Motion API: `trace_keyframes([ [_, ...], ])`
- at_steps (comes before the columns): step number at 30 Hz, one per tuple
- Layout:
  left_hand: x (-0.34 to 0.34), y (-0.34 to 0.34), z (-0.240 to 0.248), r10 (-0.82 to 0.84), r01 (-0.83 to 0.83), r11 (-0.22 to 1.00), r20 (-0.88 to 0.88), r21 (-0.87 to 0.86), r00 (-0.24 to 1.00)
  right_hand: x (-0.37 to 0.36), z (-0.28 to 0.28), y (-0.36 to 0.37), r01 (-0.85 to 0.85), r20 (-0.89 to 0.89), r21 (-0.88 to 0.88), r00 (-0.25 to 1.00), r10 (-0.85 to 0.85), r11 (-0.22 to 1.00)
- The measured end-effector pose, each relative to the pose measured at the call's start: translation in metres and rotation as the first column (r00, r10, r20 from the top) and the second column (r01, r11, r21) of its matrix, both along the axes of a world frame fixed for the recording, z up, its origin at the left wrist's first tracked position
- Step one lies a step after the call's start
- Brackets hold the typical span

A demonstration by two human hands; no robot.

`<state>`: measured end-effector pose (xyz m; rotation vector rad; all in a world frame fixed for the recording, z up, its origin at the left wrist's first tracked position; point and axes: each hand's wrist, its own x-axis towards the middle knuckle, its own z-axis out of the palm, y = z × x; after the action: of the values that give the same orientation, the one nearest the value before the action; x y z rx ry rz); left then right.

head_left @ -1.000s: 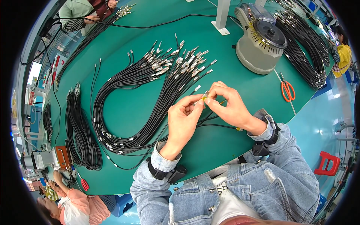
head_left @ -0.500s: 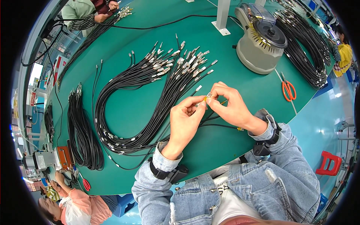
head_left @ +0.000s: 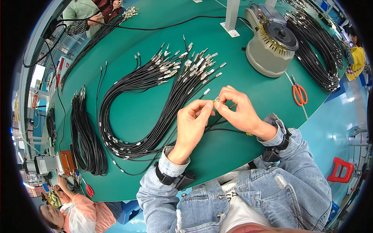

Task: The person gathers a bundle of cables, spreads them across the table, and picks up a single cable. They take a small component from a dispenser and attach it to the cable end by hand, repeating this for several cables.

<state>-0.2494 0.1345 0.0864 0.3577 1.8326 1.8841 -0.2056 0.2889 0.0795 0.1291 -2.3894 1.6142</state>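
Over the green table, my left hand (head_left: 191,123) and my right hand (head_left: 241,112) meet fingertip to fingertip. Between the right thumb and forefinger is the small silvery end of a black cable (head_left: 217,99). My left thumb and forefinger pinch together right beside it on a bit of yellow tape, mostly covered by the fingers. Black cable lengths (head_left: 221,129) run beneath my right hand. Just beyond my hands, a large curved bundle of black cables (head_left: 128,146) lies with its white-tagged, metal-tipped ends (head_left: 202,68) fanned out.
A grey, round-topped tape dispenser (head_left: 269,58) stands at the far right, near orange-handled scissors (head_left: 299,93). More black cable bundles lie left (head_left: 87,136) and far right (head_left: 322,54). A metal post (head_left: 231,19) rises at the back. Co-workers sit at the edges; a red stool (head_left: 341,169) is on the floor.
My left thumb and forefinger have closed in tighter beside the cable end, and less yellow shows. My right hand has hardly moved. At the upper left, a co-worker's hand has shifted.
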Motion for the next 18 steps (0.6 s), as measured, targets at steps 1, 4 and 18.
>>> trace_keyframes([
  [1, -0.0002, 0.0000, 0.0000, 0.001, -0.001, 1.000, 0.011, 0.009, 1.000, 0.0002, 0.0006, -0.0001, 0.000, 0.002, 0.002, 1.000, 0.000, 1.000],
  [4, -0.0011, -0.0006, 0.0006, 0.005, -0.006, 1.000, 0.031, 0.026, 0.999, 0.0008, 0.0009, 0.0002, -0.013, -0.005, -0.002, 1.000, 0.013, 1.000],
  [18, -0.0032, -0.0030, -0.0013, -0.013, -0.004, 0.994, 0.154, 0.111, 0.988, 0.0043, 0.0032, 0.0011, -0.039, -0.006, -0.009, 0.999, 0.039, 0.999],
])
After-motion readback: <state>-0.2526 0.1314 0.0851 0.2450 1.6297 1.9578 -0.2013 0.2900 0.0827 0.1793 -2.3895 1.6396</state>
